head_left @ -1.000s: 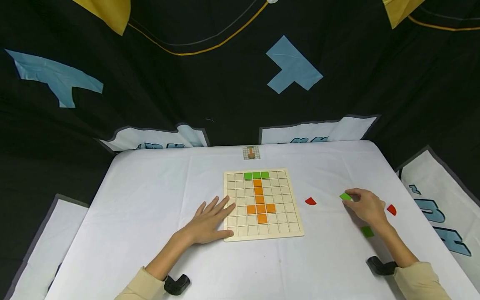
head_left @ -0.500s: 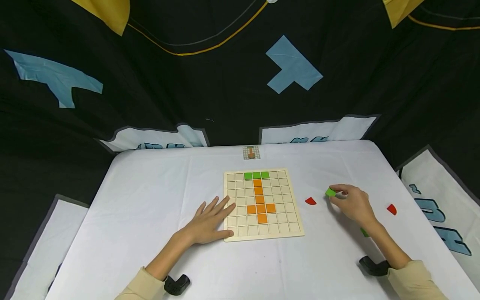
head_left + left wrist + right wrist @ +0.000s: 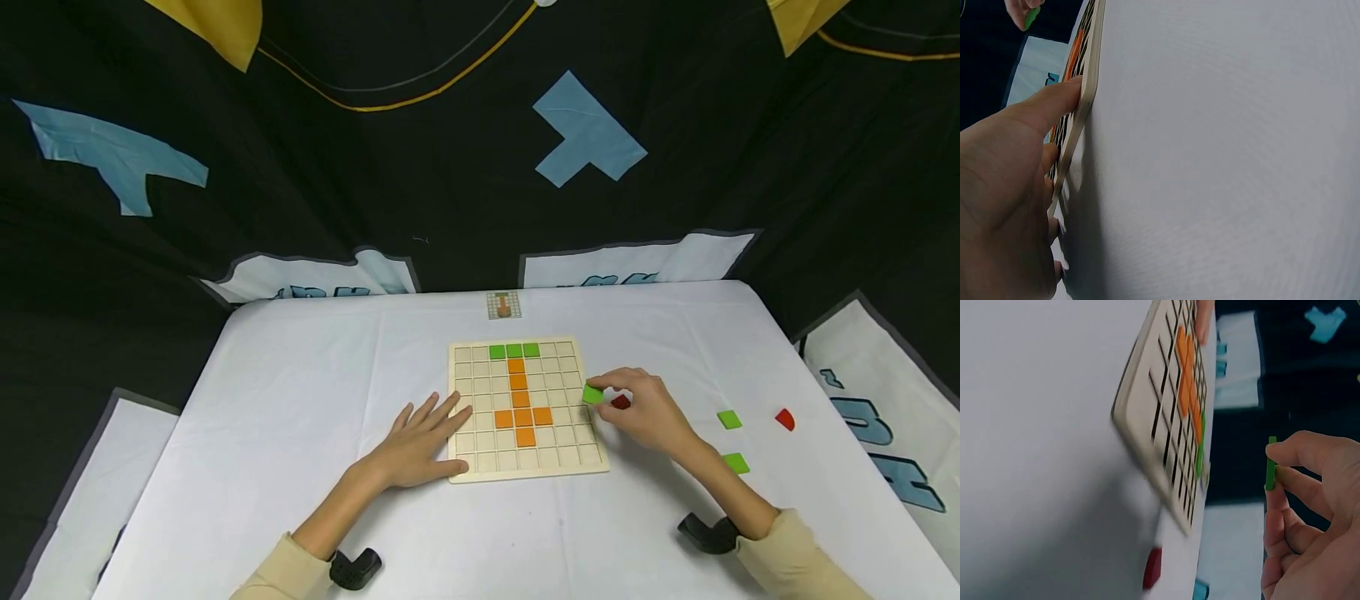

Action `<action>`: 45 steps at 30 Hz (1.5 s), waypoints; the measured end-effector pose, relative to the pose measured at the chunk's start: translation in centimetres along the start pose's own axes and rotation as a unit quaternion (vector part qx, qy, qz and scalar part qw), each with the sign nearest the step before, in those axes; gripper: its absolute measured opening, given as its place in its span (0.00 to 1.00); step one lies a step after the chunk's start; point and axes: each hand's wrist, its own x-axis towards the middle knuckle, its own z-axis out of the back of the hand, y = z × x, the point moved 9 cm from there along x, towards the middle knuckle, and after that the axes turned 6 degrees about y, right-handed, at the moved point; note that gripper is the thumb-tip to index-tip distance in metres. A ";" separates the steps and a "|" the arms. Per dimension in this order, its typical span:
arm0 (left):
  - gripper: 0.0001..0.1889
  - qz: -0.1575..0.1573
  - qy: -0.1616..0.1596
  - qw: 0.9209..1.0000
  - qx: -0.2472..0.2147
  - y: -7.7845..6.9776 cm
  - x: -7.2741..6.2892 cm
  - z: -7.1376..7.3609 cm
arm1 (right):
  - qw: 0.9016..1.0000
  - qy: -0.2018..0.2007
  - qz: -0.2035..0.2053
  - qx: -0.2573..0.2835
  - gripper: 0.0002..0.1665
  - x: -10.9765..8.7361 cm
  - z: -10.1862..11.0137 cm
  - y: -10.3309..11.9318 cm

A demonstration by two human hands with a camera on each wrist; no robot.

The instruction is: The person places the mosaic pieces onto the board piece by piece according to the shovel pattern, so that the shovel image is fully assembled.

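A wooden grid board (image 3: 480,460) lies mid-table, holding a row of green tiles (image 3: 513,351) at its far side and a cross of orange tiles (image 3: 521,398) below. My left hand (image 3: 416,446) rests with spread fingers on the board's left edge; in the left wrist view its thumb (image 3: 1063,97) lies over the rim. At the board's right edge, my right hand (image 3: 648,410) pinches a green square tile (image 3: 593,394) between thumb and fingers. The right wrist view shows that tile (image 3: 1270,464) edge-on, held above the table.
A red quarter-round piece (image 3: 620,402) lies beneath the right hand. Farther right are two green tiles (image 3: 729,419) and another red piece (image 3: 784,419). A small picture card (image 3: 503,305) lies at the table's far edge, before a black curtain (image 3: 450,183).
My right hand has carried the green tile leftward from the table's right side to the board's edge, uncovering the green tiles there. My left hand has stayed still.
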 end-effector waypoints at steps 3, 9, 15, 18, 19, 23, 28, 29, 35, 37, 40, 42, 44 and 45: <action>0.42 0.002 -0.002 1.000 0.002 0.0 0.0 0.1 | 1.000 0.014 0.021 -0.002 0.19 0.4 -1.3 1.3; 0.42 0.000 -0.002 1.000 0.000 0.0 0.0 0.0 | 0.998 0.049 0.043 0.013 0.17 0.9 -4.1 3.5; 0.42 0.002 -0.001 1.000 0.002 0.1 0.0 -0.1 | 0.995 0.088 0.033 0.026 0.17 1.5 -7.2 4.4; 0.42 0.005 -0.002 1.000 0.004 0.1 0.0 -0.1 | 0.994 0.102 0.033 0.018 0.16 1.8 -8.5 4.7; 0.42 0.006 -0.002 1.000 0.003 0.2 0.0 -0.1 | 0.994 0.105 0.036 0.014 0.16 1.8 -8.9 4.9; 0.42 0.006 -0.001 1.000 0.002 0.1 0.1 -0.2 | 0.992 0.115 0.044 0.001 0.16 1.9 -10.2 5.1; 0.42 0.007 0.001 1.000 0.002 0.2 0.2 -0.2 | 0.992 0.121 0.043 -0.009 0.17 2.0 -11.1 5.2; 0.42 0.007 0.001 1.000 0.003 0.2 0.2 -0.2 | 0.992 0.122 0.041 -0.012 0.16 2.1 -11.2 5.2; 0.42 0.006 0.002 1.000 0.002 0.2 0.1 -0.2 | 0.990 0.129 0.045 -0.033 0.16 2.4 -11.6 5.6; 0.42 0.005 0.003 1.000 0.002 0.2 0.1 -0.2 | 0.989 0.130 0.052 -0.037 0.15 2.4 -11.7 5.9; 0.42 0.004 0.002 1.000 0.001 0.1 0.0 -0.1 | 0.989 0.131 0.059 -0.041 0.15 2.6 -11.9 6.2; 0.42 0.003 0.002 1.000 0.001 0.1 0.0 -0.1 | 0.989 0.131 0.060 -0.040 0.16 2.7 -12.0 6.3; 0.42 0.002 0.002 1.000 0.001 0.1 0.0 -0.1 | 0.989 0.130 0.061 -0.040 0.16 2.8 -12.2 6.4; 0.42 0.002 0.003 1.000 0.001 0.1 0.0 -0.1 | 0.989 0.129 0.062 -0.041 0.16 2.9 -12.2 6.4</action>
